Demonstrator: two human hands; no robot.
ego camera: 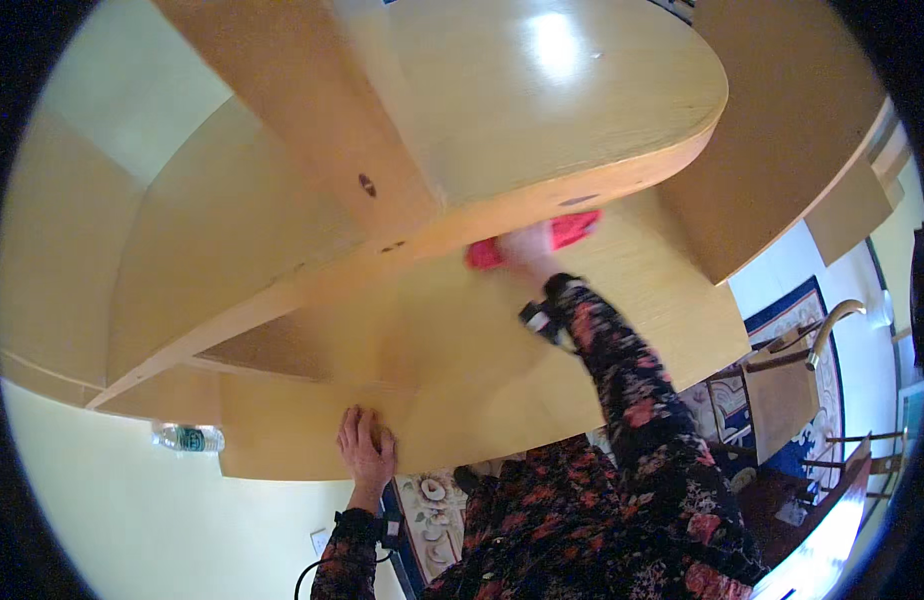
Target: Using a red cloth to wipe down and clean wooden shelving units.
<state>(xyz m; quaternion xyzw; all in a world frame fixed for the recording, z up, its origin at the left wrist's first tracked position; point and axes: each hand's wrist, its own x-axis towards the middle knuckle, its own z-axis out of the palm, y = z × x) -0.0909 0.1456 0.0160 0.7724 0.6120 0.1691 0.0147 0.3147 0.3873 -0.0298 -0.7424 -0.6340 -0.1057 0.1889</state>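
My right hand presses a red cloth against the light wooden desktop, just below the upper shelf's front edge. Motion blurs the hand, and part of the cloth lies beneath it. Nearer my body, my left hand rests on the same desktop near its front edge, fingers slightly apart and holding nothing. Above both hands juts a rounded wooden shelf, which hides the back of the desktop.
An upright wooden panel meets the shelf. A plastic bottle lies at the desktop's left end. To the right stand a wooden side panel and a chair on a patterned rug. A wall socket sits lower left.
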